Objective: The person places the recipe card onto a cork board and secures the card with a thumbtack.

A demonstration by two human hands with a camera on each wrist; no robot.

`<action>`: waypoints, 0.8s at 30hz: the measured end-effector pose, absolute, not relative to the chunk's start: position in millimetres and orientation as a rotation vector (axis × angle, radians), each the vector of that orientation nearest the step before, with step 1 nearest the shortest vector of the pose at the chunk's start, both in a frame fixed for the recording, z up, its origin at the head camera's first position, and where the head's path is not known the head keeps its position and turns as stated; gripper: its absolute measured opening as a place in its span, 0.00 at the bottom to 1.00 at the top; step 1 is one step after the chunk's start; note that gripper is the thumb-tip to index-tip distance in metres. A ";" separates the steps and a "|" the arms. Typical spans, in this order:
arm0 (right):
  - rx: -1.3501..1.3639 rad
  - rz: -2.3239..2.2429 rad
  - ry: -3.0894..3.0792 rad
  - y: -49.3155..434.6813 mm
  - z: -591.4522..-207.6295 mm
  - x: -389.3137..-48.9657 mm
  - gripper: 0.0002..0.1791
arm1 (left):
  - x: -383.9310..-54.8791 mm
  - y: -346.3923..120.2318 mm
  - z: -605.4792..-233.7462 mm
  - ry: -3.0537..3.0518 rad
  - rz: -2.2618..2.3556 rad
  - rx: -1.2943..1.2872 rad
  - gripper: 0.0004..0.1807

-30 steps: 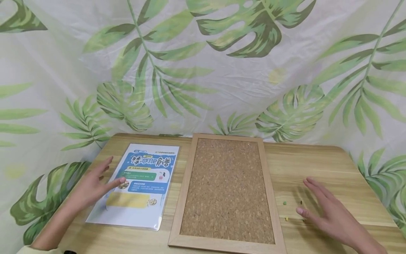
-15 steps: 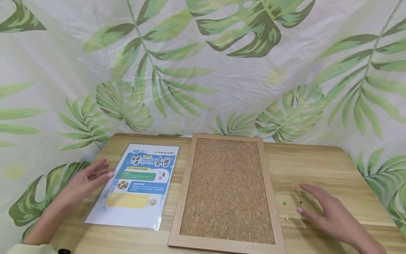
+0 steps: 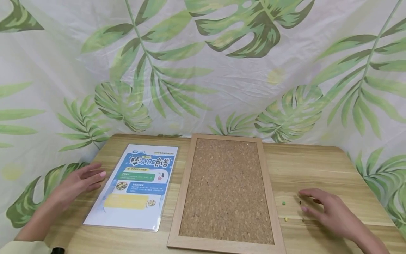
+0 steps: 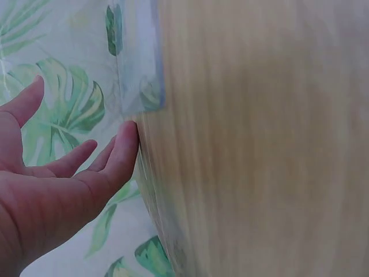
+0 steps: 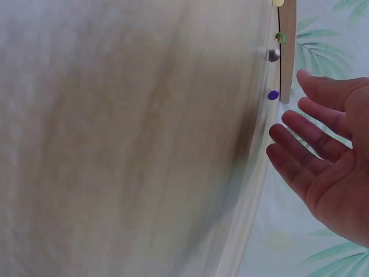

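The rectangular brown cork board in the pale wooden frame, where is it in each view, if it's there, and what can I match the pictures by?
Head: the rectangular brown cork board is in the lower half, just right of centre.
Left wrist: not in this picture.
Right wrist: only a narrow strip of its pale wooden frame, upper right.
Shared landmark: the white cloth with green leaf print, in all three views.

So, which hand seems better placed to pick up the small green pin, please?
Probably the right hand: it holds nothing and is near the small green pin. The left hand is across the wood-framed cork board, beside the blue-and-white printed sheet.
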State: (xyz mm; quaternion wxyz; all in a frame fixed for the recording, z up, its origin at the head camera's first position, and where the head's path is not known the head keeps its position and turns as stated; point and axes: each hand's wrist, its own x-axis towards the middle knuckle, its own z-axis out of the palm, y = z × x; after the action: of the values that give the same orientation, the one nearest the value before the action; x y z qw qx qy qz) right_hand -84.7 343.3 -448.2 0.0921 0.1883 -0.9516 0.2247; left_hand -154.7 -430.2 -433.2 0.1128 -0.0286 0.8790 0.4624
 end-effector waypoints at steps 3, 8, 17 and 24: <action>0.577 0.695 -2.835 346.0 -449.4 -88.1 0.21 | -154.8 -434.3 -434.3 2.559 1.379 -0.087 0.47; 0.614 0.747 -2.848 350.4 -451.0 -92.4 0.19 | -153.9 -435.6 -435.4 2.544 1.384 -0.070 0.46; 0.645 0.780 -2.870 353.2 -454.2 -100.5 0.17 | -155.2 -432.1 -434.1 2.577 1.272 -0.092 0.49; 0.656 0.787 -2.883 355.4 -453.4 -106.9 0.16 | -164.3 -425.9 -432.9 2.687 1.083 -0.126 0.52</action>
State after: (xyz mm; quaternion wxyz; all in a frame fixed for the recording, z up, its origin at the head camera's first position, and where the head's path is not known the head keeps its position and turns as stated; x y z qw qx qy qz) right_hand -106.9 355.4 -453.4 0.0411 0.2143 -0.9414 0.2571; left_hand -164.3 -425.9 -432.9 0.1204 -0.0431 0.9199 0.3706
